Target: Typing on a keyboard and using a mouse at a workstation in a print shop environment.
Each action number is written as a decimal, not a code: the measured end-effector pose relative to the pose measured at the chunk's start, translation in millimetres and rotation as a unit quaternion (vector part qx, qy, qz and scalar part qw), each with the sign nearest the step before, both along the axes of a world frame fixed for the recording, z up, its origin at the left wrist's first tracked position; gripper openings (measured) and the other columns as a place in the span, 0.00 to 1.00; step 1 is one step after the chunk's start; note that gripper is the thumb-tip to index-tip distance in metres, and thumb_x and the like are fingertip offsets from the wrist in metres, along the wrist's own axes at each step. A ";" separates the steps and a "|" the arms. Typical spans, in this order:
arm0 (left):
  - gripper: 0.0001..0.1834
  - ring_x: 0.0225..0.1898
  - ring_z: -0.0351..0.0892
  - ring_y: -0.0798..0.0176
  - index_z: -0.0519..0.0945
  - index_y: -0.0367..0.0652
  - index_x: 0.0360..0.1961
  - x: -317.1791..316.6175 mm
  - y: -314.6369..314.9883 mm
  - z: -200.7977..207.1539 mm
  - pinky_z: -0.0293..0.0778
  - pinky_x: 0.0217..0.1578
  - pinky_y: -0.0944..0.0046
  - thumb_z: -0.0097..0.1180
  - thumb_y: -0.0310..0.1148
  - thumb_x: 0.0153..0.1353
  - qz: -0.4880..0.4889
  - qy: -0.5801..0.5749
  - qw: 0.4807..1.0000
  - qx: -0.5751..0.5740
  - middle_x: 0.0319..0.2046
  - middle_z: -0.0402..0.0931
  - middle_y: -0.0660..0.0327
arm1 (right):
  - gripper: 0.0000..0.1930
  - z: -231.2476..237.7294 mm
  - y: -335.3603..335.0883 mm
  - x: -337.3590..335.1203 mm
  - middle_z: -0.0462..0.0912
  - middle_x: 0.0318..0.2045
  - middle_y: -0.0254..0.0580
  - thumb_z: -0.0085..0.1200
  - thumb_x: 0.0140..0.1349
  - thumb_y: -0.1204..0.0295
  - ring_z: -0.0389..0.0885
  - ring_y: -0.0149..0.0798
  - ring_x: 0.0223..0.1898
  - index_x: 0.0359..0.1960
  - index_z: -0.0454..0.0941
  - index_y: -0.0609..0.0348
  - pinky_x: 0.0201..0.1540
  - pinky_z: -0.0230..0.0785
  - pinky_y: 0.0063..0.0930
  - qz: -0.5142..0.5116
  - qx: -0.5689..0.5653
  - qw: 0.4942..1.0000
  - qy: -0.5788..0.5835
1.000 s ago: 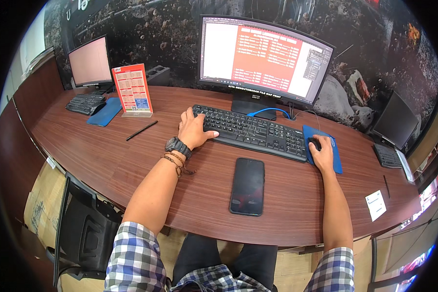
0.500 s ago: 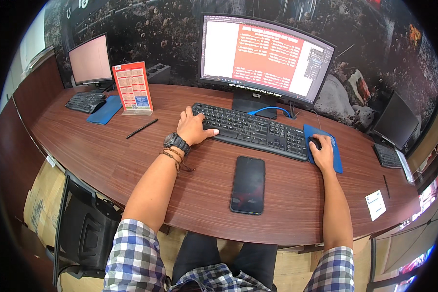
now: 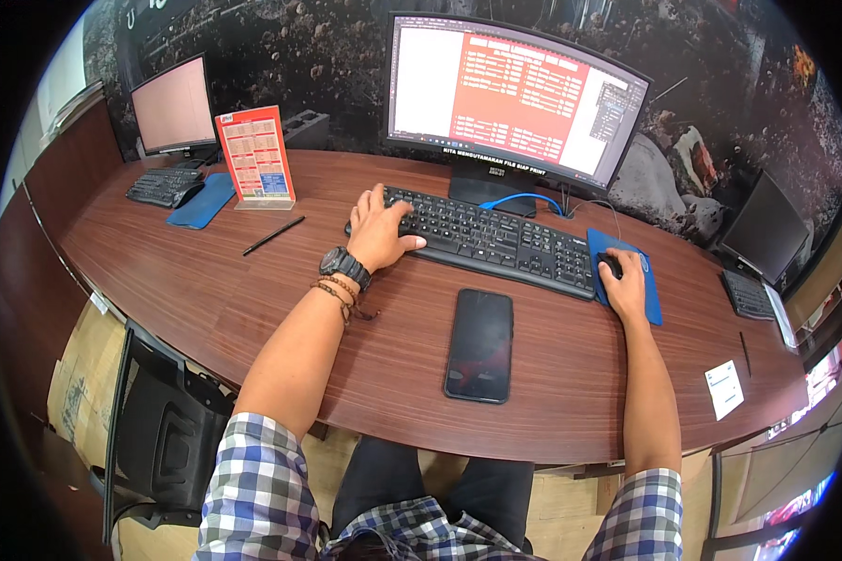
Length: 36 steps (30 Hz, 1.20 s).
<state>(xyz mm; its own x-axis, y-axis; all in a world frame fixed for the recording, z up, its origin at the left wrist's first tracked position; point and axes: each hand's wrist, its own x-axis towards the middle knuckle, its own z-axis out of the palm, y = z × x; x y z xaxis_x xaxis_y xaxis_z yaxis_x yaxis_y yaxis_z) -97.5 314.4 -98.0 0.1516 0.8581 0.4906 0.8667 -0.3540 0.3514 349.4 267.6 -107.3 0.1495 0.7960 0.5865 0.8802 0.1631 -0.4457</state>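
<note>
My left hand (image 3: 380, 234) rests over the left end of a black keyboard (image 3: 496, 245), fingers apart on the keys and thumb along the front edge. It wears a black wristwatch and brown bead bracelets. At the keyboard's right, my right hand (image 3: 626, 281) is wrapped over a black computer mouse (image 3: 611, 267), partly hidden under the fingers. The mouse sits on a blue mouse pad (image 3: 652, 304). Behind the keyboard stands a wide monitor (image 3: 519, 93) showing a red page with white text in a design window. A black smartphone (image 3: 479, 346) lies face up in front of the keyboard.
On the left are a black pen (image 3: 273, 236), a red card in a clear stand (image 3: 255, 157), a second keyboard (image 3: 165, 187) and a monitor (image 3: 173, 105). On the right are a white paper (image 3: 723, 390), another pen (image 3: 745, 353) and a dark monitor (image 3: 765, 227). An office chair (image 3: 168, 430) stands left.
My left hand has shifted slightly right over the keys, its fingers now posed differently. My right hand stays on the mouse. The whole view has tilted a little.
</note>
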 end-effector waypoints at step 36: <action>0.58 0.69 0.53 0.34 0.64 0.39 0.69 -6.9 0.7 7.9 0.51 0.68 0.41 0.67 0.68 0.46 0.088 -0.010 0.983 -0.163 0.65 0.58 0.35 | 0.18 -2.2 3.4 2.7 0.75 0.53 0.49 0.60 0.58 0.64 0.76 0.53 0.55 0.49 0.81 0.53 0.57 0.69 0.41 -0.008 -0.017 1.000 -0.004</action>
